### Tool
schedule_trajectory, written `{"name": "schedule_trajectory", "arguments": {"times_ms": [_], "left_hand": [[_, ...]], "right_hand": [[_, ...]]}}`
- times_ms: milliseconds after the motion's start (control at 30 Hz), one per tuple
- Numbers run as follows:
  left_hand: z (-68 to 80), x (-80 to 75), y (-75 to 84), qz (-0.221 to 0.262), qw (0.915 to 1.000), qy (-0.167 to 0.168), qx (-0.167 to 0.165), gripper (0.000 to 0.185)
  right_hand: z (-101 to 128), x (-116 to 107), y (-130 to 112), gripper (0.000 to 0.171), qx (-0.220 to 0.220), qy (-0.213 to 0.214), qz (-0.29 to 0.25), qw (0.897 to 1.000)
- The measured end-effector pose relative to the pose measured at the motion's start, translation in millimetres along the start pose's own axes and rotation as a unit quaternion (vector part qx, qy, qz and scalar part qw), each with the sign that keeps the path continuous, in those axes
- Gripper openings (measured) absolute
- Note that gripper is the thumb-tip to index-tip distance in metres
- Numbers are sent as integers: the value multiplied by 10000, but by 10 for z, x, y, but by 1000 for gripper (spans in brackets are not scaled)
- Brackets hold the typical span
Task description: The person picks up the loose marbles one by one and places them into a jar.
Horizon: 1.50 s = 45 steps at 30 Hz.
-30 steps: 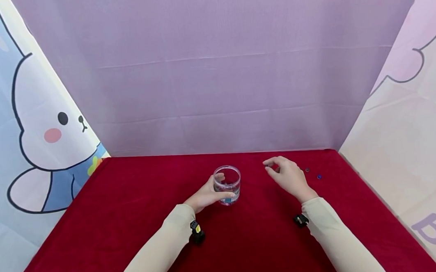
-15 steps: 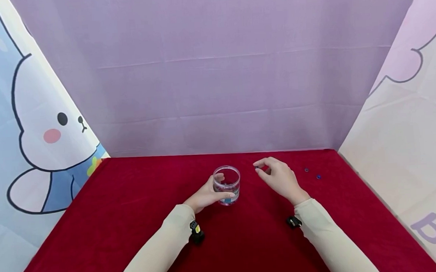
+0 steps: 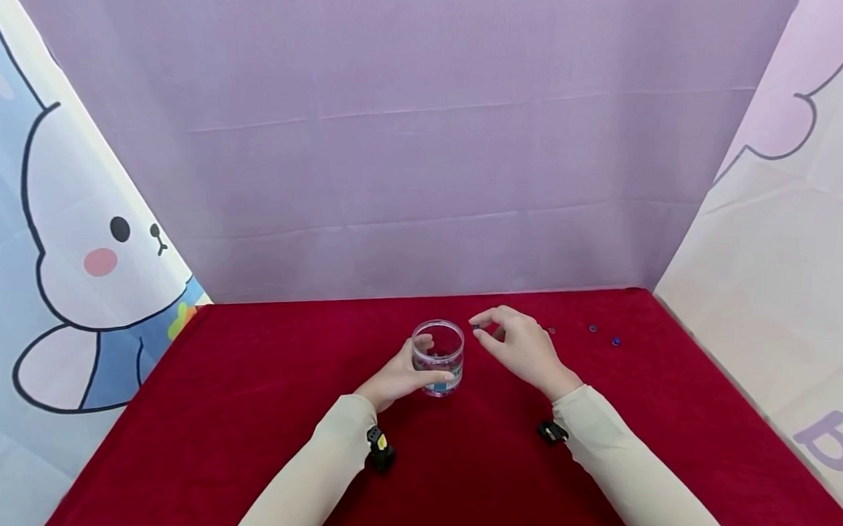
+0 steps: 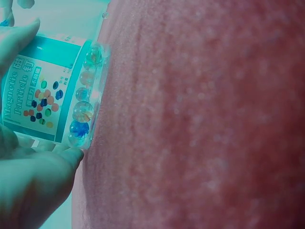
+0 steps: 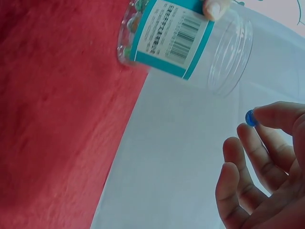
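A clear plastic jar (image 3: 439, 357) with a teal label stands open on the red cloth (image 3: 259, 430); several glass marbles (image 4: 82, 112) lie at its bottom. My left hand (image 3: 397, 378) grips the jar from the left, a fingertip (image 5: 212, 8) pressing on its label (image 5: 174, 36). My right hand (image 3: 515, 345) hovers just right of the jar's rim and pinches a small blue marble (image 5: 250, 118) between thumb and forefinger, its other fingers loosely curled.
Three small marbles lie loose on the cloth to the right: one (image 3: 551, 331) near my right hand, two more (image 3: 593, 328) (image 3: 615, 340) farther out. Lilac and cartoon-print backdrops wall the table at the back and sides.
My right hand has carried the pinched marble leftward, from the right part of the cloth to just beside the jar's rim. The left hand and jar have stayed put.
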<state>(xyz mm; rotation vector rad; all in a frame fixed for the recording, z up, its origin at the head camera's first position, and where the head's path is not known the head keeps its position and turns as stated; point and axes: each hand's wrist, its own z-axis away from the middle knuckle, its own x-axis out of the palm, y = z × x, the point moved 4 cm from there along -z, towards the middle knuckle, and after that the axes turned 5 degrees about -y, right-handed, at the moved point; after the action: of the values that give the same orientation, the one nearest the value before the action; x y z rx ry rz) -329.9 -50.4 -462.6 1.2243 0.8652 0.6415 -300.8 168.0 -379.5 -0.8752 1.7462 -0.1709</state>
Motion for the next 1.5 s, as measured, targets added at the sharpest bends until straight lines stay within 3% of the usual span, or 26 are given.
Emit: {"name": "schedule_trajectory", "arguments": {"times_ms": [667,1500], "left_hand": [[-4,0,-29,-2,10000,11,-46,98],[1,11,9,82,10000,-35,10,94]], "right_hand": [[-87,234,-177,23,-87,-230,-255,9994],[-159,283,-246,25,-227,-148,-265,9993]]}}
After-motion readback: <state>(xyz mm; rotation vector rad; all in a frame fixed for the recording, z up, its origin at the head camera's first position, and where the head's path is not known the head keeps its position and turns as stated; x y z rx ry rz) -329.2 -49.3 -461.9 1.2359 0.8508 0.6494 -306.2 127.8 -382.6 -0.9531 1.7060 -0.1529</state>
